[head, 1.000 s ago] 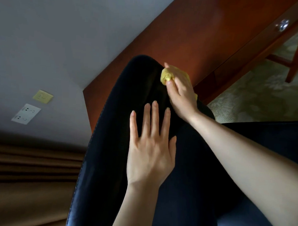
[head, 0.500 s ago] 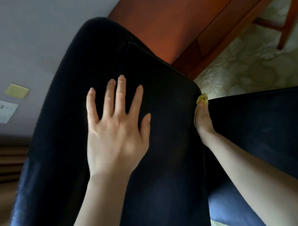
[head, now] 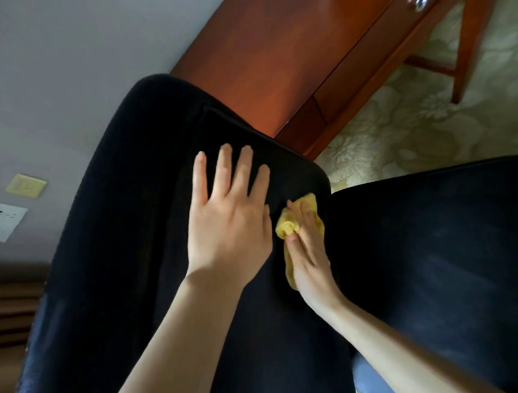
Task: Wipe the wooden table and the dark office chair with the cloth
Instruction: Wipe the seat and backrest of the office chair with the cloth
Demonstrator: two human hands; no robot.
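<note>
Dark fabric fills the middle of the frame: the padded back of the dark office chair point(head: 132, 220). Its lower end is cut off by the bottom edge, and it is so black in the shade that its seams are hard to make out. A second dark panel point(head: 442, 249) runs off the right edge; whether it is the seat or some other part cannot be told. A bluish shape point(head: 371, 382) below it is mostly hidden by the right forearm.

The left hand point(head: 230, 224) lies flat on the chair back at centre, with its fingers straight and spread and nothing in it. Just to its right, the right hand point(head: 308, 252) grasps the yellow cloth point(head: 286, 227). The fingers lie across the cloth and the thumb tucks a bunched fold against them, pressing it onto the chair near the pad's right edge. Much of the cloth is covered by the hand, with only its crumpled ends showing.

The wooden table point(head: 272, 63) slants across the upper middle, partly behind the chair and cut off at the top. Its drawer point(head: 385, 56) is closed, so the contents are hidden, and the metal knob point(head: 420, 3) is clipped by the top edge. One table leg point(head: 472, 42) stands on patterned carpet point(head: 433, 114) at upper right.

At left, the grey wall point(head: 80, 54) carries a yellowish plate point(head: 26, 185) and a white socket plate point(head: 3, 222), their details too small to read. Brown pleated curtain point(head: 7, 298) shows at lower left.
</note>
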